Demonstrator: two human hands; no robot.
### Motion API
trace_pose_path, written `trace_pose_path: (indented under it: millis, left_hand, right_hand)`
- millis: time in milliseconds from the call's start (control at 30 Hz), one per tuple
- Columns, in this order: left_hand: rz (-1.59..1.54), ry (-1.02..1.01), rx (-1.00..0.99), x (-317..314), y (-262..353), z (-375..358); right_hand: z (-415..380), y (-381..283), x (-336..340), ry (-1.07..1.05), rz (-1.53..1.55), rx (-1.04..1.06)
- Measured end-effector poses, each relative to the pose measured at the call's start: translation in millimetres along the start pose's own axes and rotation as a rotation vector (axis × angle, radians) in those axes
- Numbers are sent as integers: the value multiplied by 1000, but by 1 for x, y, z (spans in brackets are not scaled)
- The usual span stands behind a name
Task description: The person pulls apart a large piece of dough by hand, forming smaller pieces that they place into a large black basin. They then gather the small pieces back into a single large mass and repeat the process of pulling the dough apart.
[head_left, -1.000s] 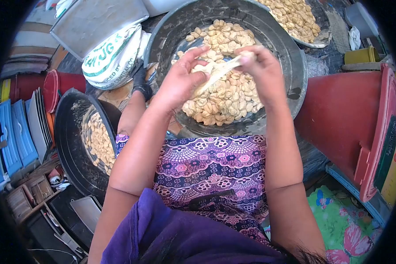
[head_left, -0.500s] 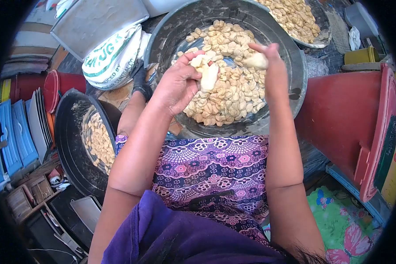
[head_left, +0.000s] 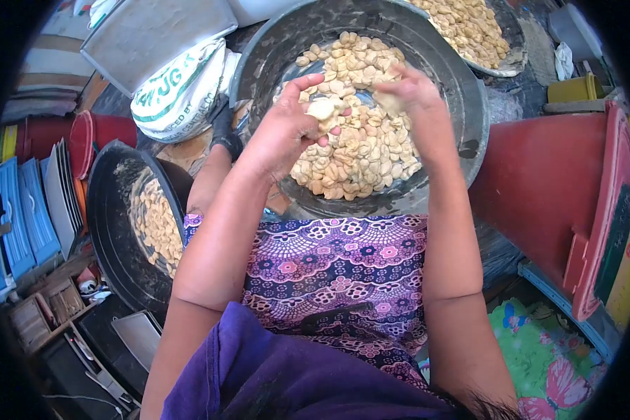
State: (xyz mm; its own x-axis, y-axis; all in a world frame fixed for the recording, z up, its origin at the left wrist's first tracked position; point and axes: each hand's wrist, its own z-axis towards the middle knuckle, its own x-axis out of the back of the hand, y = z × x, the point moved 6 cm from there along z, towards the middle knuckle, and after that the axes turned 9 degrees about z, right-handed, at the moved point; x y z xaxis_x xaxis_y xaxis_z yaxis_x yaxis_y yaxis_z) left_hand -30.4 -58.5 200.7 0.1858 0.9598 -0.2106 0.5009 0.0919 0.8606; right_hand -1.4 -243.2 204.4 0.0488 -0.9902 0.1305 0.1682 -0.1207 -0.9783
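My left hand (head_left: 294, 126) is closed around a lump of pale dough (head_left: 325, 110) over the large black basin (head_left: 469, 105). Its fingers curl under the lump, with the index finger lifted away. To its right, my right hand (head_left: 420, 98) is smeared by motion. A second pale dough piece (head_left: 390, 103) shows at its fingers. The hands are apart. Beneath them, many small tan, flattened dough pieces (head_left: 357, 157) lie heaped in the basin, with bits of its dark bottom showing between them.
Another black basin (head_left: 108, 210) with similar pieces leans at the left. A third full container (head_left: 469, 35) stands at the upper right. A big red bucket (head_left: 539, 189) lies close by my right arm. A white printed sack (head_left: 182, 91) and a metal tray (head_left: 161, 35) are at the upper left.
My left hand has turned, so its dough now looks like a shorter lump. My right hand has shifted slightly left and its fingers now point toward the left hand.
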Motion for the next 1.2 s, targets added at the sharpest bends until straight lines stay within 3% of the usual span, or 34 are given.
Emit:
trace_pose_path:
  millis: [33, 67, 100, 167, 200, 233, 300, 367, 467, 500, 567, 633, 700, 767, 900, 933, 1000, 1100, 1167, 1200]
  left_hand:
    - [49, -32, -43, -3, -2, 1]
    - [98, -64, -85, -7, -5, 2]
    - [99, -66, -82, -9, -10, 3]
    - [203, -73, -265, -13, -6, 2]
    - [301, -72, -149, -14, -6, -1]
    - [302, -71, -151, -12, -4, -2]
    - [319, -193, 41, -12, -13, -2]
    - [350, -191, 56, -12, -16, -2]
    - [538, -135, -262, -22, -4, -5]
    - [541, -141, -264, -24, -7, -5]
    - [757, -54, -378, -24, -3, -5]
    - [744, -63, -339, -22, 5, -8]
    - [629, -129, -128, -17, 0, -5]
    - [607, -116, -136, -13, -3, -1]
    - [513, -131, -161, -11, -5, 2]
    - [515, -130, -165, -8, -3, 2]
    - [291, -153, 9, -3, -7, 5]
    - [23, -102, 23, -12, -12, 5]
    - [-113, -73, 34, -15, -15, 4]
    - [82, -2, -33, -12, -12, 3]
  right_hand:
    - [-2, -12, -10, -95, -353, 222]
    - [-9, -6, -21, -152, -142, 97]
    - [-12, -14, -28, -151, -142, 94]
    - [-19, -25, -50, -422, 43, 121]
    - [-18, -17, -51, -470, 21, 84]
    - [-17, -15, -46, -471, 21, 86]
    - [-10, 10, -23, -246, 285, -361]
    - [-6, 12, -15, -192, 346, -324]
    - [-18, 8, -36, -418, 30, -286]
    - [-25, 6, -47, -459, 31, -226]
    - [-26, 7, -55, -557, 89, -308]
    - [-20, 9, -47, -454, 167, -346]
    - [-16, 15, -42, -353, 242, -378]
    - [-13, 21, -30, -89, 443, -352]
    - [-10, 17, -25, 71, 643, -420]
    - [-10, 12, -26, 42, 668, -442]
    - [-11, 12, -29, -14, 702, -461]
    - [-16, 17, -43, -147, 808, -481]
    - [-14, 13, -46, -250, 323, -254]
    - [-14, 15, -48, -254, 430, -286]
